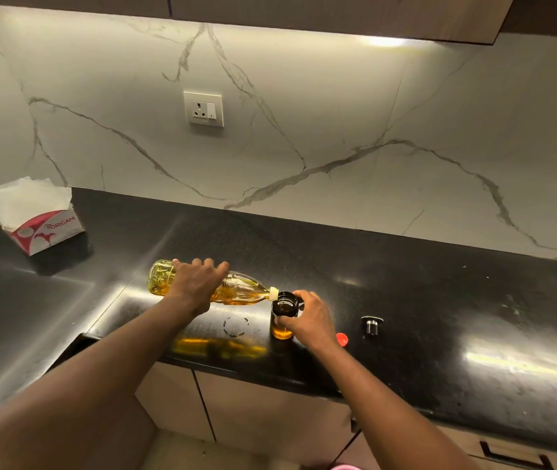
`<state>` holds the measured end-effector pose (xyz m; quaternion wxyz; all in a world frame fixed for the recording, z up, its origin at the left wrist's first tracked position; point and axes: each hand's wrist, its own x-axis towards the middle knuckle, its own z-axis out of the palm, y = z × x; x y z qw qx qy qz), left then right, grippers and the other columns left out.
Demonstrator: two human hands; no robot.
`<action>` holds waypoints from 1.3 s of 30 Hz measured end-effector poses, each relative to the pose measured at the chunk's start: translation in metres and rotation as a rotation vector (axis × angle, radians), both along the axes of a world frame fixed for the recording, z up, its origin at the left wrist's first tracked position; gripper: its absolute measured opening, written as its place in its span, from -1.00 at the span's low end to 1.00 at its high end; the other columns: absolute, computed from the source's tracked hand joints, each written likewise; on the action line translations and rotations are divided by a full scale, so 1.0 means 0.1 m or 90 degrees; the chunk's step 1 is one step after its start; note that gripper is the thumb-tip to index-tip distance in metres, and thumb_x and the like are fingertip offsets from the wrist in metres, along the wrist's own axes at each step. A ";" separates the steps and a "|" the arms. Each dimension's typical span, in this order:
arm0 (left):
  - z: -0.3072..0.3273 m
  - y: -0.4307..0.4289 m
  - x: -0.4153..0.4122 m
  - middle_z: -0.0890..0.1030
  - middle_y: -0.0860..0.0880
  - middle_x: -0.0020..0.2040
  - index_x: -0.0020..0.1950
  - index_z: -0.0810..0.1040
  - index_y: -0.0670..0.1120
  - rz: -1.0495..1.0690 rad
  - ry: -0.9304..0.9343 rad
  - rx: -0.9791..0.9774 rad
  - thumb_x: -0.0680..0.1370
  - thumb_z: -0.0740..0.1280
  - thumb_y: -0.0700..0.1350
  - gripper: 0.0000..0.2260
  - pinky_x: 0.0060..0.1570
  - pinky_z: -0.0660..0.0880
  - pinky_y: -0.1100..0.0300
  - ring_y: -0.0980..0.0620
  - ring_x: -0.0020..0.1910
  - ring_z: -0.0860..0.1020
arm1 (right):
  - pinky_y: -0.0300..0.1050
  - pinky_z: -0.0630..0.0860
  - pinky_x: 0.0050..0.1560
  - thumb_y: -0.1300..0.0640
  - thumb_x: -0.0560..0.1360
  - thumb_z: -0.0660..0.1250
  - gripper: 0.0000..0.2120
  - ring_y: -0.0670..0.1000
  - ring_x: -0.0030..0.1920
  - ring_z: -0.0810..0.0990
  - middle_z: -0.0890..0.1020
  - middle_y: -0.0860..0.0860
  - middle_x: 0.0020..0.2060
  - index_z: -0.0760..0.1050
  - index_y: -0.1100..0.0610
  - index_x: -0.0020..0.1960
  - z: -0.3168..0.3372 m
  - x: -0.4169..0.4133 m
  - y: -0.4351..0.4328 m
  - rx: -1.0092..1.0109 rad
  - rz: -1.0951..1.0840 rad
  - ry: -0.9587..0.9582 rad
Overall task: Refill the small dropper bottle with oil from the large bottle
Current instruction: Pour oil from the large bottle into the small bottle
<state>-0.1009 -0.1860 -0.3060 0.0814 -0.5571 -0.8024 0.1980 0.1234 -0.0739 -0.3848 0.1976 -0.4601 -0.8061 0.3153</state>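
On the glossy black worktop [439,317] before a veined marble wall [304,130], the left hand [199,283] gripped the large bottle [240,290], tipped flat to the small dropper bottle [283,308], which the right hand [311,317] grasped.

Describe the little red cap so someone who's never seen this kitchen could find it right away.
On the black countertop, look near the front edge, just right of the right hand gripping the small bottle. The red cap lies there by the wrist. It is flat and bright red, unlike the dark, silvery dropper top standing farther right.
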 end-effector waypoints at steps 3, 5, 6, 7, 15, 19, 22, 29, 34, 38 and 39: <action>0.00 0.00 0.01 0.55 -0.09 0.26 0.55 0.21 0.01 0.001 0.002 0.000 0.53 0.46 -0.12 -0.34 0.31 0.46 -0.38 -0.14 0.25 0.58 | -0.19 0.41 -0.05 -0.07 0.34 0.59 -0.45 -0.05 0.09 0.55 0.58 -0.05 0.10 0.54 0.03 0.27 0.01 0.00 0.00 0.000 -0.002 -0.001; 0.00 0.00 0.00 0.56 -0.09 0.25 0.55 0.22 0.01 0.003 0.000 0.000 0.53 0.46 -0.12 -0.34 0.30 0.47 -0.38 -0.14 0.24 0.59 | -0.19 0.40 -0.06 -0.06 0.34 0.59 -0.45 -0.06 0.08 0.54 0.57 -0.05 0.10 0.54 0.03 0.27 0.00 0.00 0.00 -0.001 -0.001 0.000; 0.00 0.00 0.00 0.56 -0.09 0.25 0.55 0.22 0.01 0.003 0.000 0.000 0.53 0.46 -0.12 -0.33 0.30 0.47 -0.38 -0.14 0.24 0.59 | -0.19 0.40 -0.05 -0.06 0.34 0.59 -0.45 -0.07 0.08 0.53 0.57 -0.05 0.10 0.53 0.02 0.27 0.00 0.00 0.00 -0.002 -0.002 0.000; -0.01 0.00 0.00 0.56 -0.09 0.25 0.56 0.21 0.01 0.003 0.000 0.000 0.53 0.47 -0.11 -0.33 0.30 0.47 -0.37 -0.14 0.24 0.59 | -0.19 0.41 -0.04 -0.06 0.35 0.59 -0.45 -0.08 0.08 0.53 0.57 -0.06 0.11 0.53 0.02 0.28 0.00 0.00 0.00 -0.003 -0.001 0.001; 0.01 -0.01 0.02 0.55 -0.09 0.28 0.56 0.20 0.01 0.002 0.007 0.000 0.53 0.46 -0.11 -0.32 0.29 0.47 -0.34 -0.14 0.26 0.58 | -0.20 0.40 -0.07 -0.06 0.35 0.59 -0.45 -0.10 0.07 0.51 0.58 -0.05 0.13 0.53 0.02 0.28 0.00 0.00 -0.01 -0.003 0.001 0.005; 0.01 -0.01 0.02 0.55 -0.09 0.27 0.56 0.20 0.01 0.001 0.011 0.001 0.52 0.48 -0.09 -0.31 0.30 0.47 -0.35 -0.14 0.26 0.58 | -0.29 0.35 -0.13 -0.06 0.37 0.58 -0.45 -0.12 0.07 0.48 0.57 -0.05 0.14 0.51 0.02 0.29 0.00 0.01 -0.01 -0.005 0.003 0.003; 0.02 0.00 0.03 0.56 -0.09 0.27 0.56 0.21 0.01 0.000 0.013 0.003 0.52 0.48 -0.09 -0.31 0.30 0.46 -0.35 -0.14 0.26 0.59 | -0.29 0.34 -0.13 -0.06 0.37 0.58 -0.44 -0.12 0.08 0.47 0.57 -0.05 0.16 0.51 0.02 0.31 0.00 0.01 0.00 -0.006 0.006 0.002; 0.00 -0.01 0.02 0.56 -0.09 0.27 0.57 0.21 0.02 0.000 0.007 0.010 0.52 0.48 -0.09 -0.31 0.29 0.47 -0.35 -0.14 0.25 0.59 | -0.29 0.33 -0.13 -0.06 0.38 0.58 -0.43 -0.12 0.09 0.47 0.57 -0.05 0.16 0.51 0.03 0.32 -0.01 0.01 0.00 -0.009 0.006 0.000; -0.01 -0.01 0.02 0.55 -0.09 0.28 0.57 0.21 0.02 -0.002 0.002 0.011 0.53 0.48 -0.08 -0.32 0.30 0.47 -0.35 -0.14 0.27 0.58 | -0.32 0.32 -0.13 -0.05 0.38 0.58 -0.43 -0.12 0.09 0.47 0.56 -0.06 0.16 0.50 0.02 0.32 -0.02 0.00 0.01 -0.014 0.006 0.000; 0.00 -0.01 0.02 0.55 -0.09 0.29 0.58 0.20 0.02 -0.002 0.005 0.009 0.54 0.47 -0.08 -0.31 0.30 0.47 -0.34 -0.14 0.27 0.58 | -0.34 0.32 -0.14 -0.05 0.37 0.59 -0.43 -0.11 0.10 0.48 0.56 -0.06 0.16 0.50 0.02 0.32 -0.03 0.00 0.01 -0.016 0.006 0.000; 0.00 -0.01 0.03 0.55 -0.09 0.29 0.58 0.20 0.01 -0.001 0.007 0.009 0.54 0.47 -0.08 -0.31 0.30 0.47 -0.34 -0.14 0.27 0.58 | -0.30 0.35 -0.13 -0.05 0.37 0.59 -0.43 -0.10 0.09 0.49 0.56 -0.06 0.15 0.51 0.02 0.31 -0.03 0.00 0.02 -0.014 0.005 0.001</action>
